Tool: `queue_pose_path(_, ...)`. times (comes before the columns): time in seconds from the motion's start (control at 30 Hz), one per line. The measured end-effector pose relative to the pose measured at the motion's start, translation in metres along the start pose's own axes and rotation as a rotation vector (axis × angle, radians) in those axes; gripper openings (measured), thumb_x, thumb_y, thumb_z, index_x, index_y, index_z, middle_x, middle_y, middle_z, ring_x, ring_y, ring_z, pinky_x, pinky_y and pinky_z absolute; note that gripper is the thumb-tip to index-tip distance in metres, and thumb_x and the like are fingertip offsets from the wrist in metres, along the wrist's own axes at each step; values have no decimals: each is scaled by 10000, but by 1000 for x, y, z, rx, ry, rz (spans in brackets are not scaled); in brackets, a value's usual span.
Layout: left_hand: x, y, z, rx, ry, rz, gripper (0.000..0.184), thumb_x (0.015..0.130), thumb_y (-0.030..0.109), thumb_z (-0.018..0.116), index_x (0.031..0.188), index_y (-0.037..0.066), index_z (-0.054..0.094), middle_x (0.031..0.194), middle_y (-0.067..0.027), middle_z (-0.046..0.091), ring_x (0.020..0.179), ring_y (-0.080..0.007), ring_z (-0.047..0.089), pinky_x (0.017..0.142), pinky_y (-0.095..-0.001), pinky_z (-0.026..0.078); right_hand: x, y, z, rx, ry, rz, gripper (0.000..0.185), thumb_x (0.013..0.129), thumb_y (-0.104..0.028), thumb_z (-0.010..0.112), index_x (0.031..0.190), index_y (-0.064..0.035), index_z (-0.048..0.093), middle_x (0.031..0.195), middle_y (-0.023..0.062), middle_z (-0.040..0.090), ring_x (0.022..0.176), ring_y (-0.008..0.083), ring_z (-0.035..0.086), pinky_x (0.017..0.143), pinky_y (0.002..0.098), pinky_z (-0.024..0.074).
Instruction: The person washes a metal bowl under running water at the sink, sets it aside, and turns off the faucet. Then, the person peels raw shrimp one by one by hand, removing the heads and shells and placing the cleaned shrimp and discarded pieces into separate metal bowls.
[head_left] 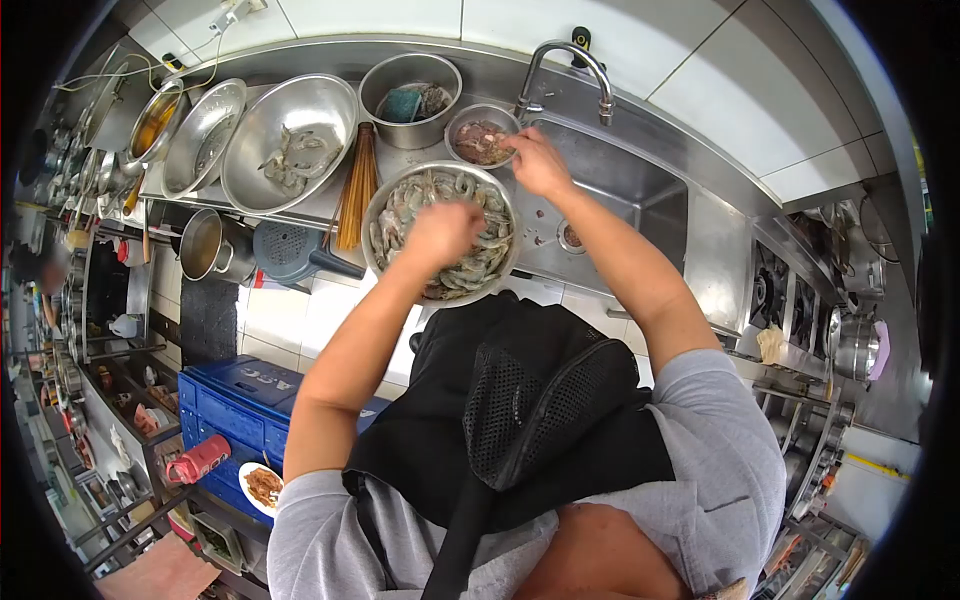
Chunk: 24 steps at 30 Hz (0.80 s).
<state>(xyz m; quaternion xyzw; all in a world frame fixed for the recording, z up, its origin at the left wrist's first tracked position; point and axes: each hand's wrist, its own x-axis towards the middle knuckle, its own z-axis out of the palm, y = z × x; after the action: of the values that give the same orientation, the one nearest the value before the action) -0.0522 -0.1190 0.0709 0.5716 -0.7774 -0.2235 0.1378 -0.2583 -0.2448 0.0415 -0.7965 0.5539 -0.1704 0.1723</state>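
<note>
A wide metal bowl (513, 262) full of raw grey shrimp (483, 262) stands at the counter's front edge. Over the shrimp is my left hand (445, 235), blurred and curled, its fingertips hidden from view. My right hand (540, 162) is at the right rim of a small metal bowl (453, 150), thumb and fingers drawn together in a pinch. Whatever lies between those fingers is too small to make out. Inside the small bowl are pinkish-brown scraps (482, 142).
A sink (640, 180) with a curved faucet (570, 45) is at the right. Behind stands a deep pot (440, 68) holding a green scouring pad. Leftward are a large bowl (262, 130) with a few shrimp, a stick brush (358, 195) and a blue cooler (225, 395).
</note>
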Motion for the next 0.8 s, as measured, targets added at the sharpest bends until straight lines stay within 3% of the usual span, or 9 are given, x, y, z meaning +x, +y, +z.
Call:
queue_pose_path(0.13, 12, 13, 46, 254, -239, -13, 243, 877, 314, 698, 1037, 131, 704, 1065, -155, 722, 1021, -335, 688, 863, -527, 511, -10, -4, -17, 42, 10, -118, 297, 863, -93, 580, 1133, -152, 690, 1207, 104, 600, 1167, 342, 568, 995, 459, 480)
queue_pose_path(0.33, 22, 15, 42, 245, -382, -223, 393, 839, 353, 725, 1126, 86, 695, 1173, -200, 688, 1140, -379, 647, 956, -564, 481, -31, -9, -25, 195, -80, -164, 238, 877, -106, 591, 1095, -116, 688, 1162, 134, 617, 1116, 355, 591, 979, 457, 478)
queue_pose_path(0.47, 22, 22, 44, 278, -381, -270, 413, 814, 330, 723, 1139, 76, 697, 1180, -205, 686, 1136, -374, 651, 958, -545, 498, -46, -7, -14, 252, -108, -279, 208, 895, -115, 593, 1078, -102, 692, 1111, 142, 621, 1088, 357, 599, 956, 450, 475)
queue_pose_path(0.57, 20, 21, 43, 278, -338, -267, 343, 788, 302, 712, 1065, 99, 717, 1137, -200, 698, 1090, -368, 668, 909, -504, 530, -54, -11, -13, 286, -112, -324, 192, 904, -110, 588, 1062, -93, 696, 1094, 136, 621, 1080, 354, 601, 959, 449, 473)
queue_pose_path(0.63, 17, 23, 25, 175, -422, -254, 336, 847, 233, 635, 1134, 61, 664, 1199, -222, 668, 1095, -393, 662, 952, -491, 516, -57, -17, -17, 334, -120, -313, 190, 906, -109, 587, 1059, -90, 699, 1096, 136, 623, 1079, 351, 602, 955, 448, 473)
queue_pose_path(0.67, 15, 20, 18, 182, -423, -253, 336, 847, 233, 635, 1134, 61, 664, 1199, -222, 668, 1095, -393, 662, 952, -491, 516, -57, -20, -19, 375, -128, -302, 189, 909, -107, 585, 1056, -87, 701, 1099, 135, 624, 1078, 349, 602, 952, 447, 474)
queue_pose_path(0.8, -4, 9, -18, 6, -156, -213, 268, 770, 237, 752, 979, 83, 687, 942, -175, 716, 907, -363, 698, 793, -455, 546, -57, -32, -20, 502, -212, -340, 220, 916, -140, 598, 1100, -67, 694, 1117, 147, 626, 1081, 353, 600, 944, 437, 472)
